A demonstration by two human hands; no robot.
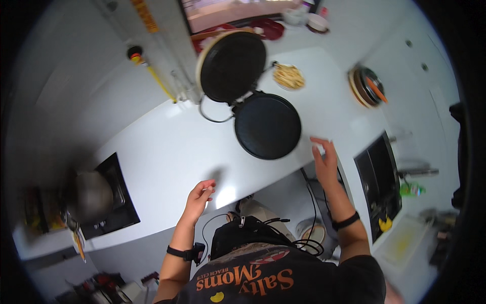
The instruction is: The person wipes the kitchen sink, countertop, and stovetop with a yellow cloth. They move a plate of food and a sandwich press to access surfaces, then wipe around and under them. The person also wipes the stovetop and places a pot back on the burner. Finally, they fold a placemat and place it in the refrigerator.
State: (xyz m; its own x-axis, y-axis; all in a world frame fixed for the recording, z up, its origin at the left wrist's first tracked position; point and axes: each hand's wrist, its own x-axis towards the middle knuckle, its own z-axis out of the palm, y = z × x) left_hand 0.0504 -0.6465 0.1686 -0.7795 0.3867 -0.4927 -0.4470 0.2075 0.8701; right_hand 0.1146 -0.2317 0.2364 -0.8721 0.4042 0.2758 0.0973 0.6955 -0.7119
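My left hand (201,195) is over the near edge of the white countertop (171,152), its fingers slightly curled and holding nothing. My right hand (324,159) is just right of a round electric griddle (267,126), fingers apart and empty, and it does not appear to touch the griddle. The griddle's black lid (233,66) stands raised at the back left. Its lower plate is bare and dark. Behind and right of it lies a plate of flat, pale yellow food strips (288,76).
A gas stove with a pan (91,195) is at the left. Stacked round pans or lids (366,87) with an orange-handled tool are at the back right. A dark sink (379,186) lies at the right. Loose black cables (311,247) hang below the counter edge.
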